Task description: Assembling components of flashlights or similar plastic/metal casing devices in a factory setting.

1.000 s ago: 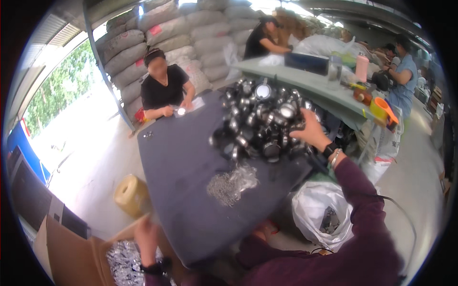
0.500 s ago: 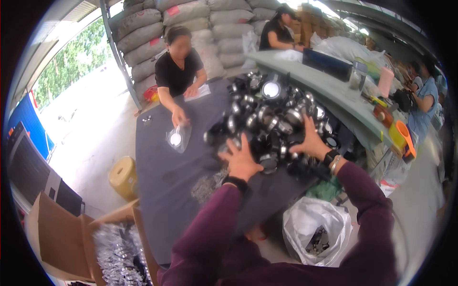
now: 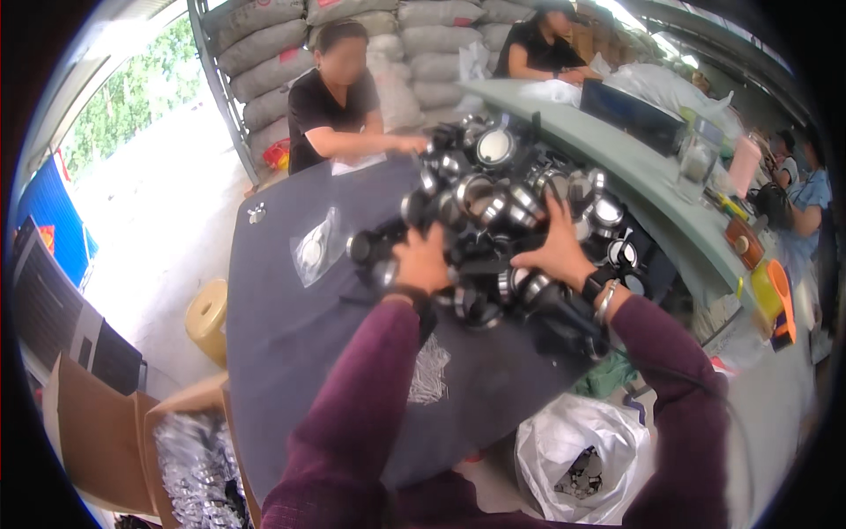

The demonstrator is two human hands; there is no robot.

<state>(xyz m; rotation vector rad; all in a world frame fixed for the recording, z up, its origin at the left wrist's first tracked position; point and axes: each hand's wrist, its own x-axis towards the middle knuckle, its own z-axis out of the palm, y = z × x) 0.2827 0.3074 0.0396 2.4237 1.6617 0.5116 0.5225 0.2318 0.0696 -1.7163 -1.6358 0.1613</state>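
A heap of round black-and-silver parts (image 3: 480, 198), some with pale discs, covers the right half of the dark-covered table (image 3: 300, 353). My left hand (image 3: 423, 262) rests on the near left side of the heap, fingers apart over the parts; some fingertips are hidden among them. My right hand (image 3: 560, 254) lies against the right side, thumb and fingers spread wide. Neither hand shows a part gripped in it. Thin silver pins (image 3: 430, 370) lie in a small pile near my left forearm. A clear plastic bag (image 3: 315, 247) holding a pale disc lies left of the heap.
Across the table, a co-worker (image 3: 339, 106) reaches one hand to the heap's far side. An open cardboard box (image 3: 97, 441) with wrapped pieces stands lower left, beside a yellow stool (image 3: 206, 319). A white sack (image 3: 546, 441) stands below the near edge; a long green table (image 3: 652, 167) runs along the right.
Both hands have stayed on the heap, and parts under them have shifted toward me. The co-worker has let go of the plastic bag and reached to the heap. The view has shifted.
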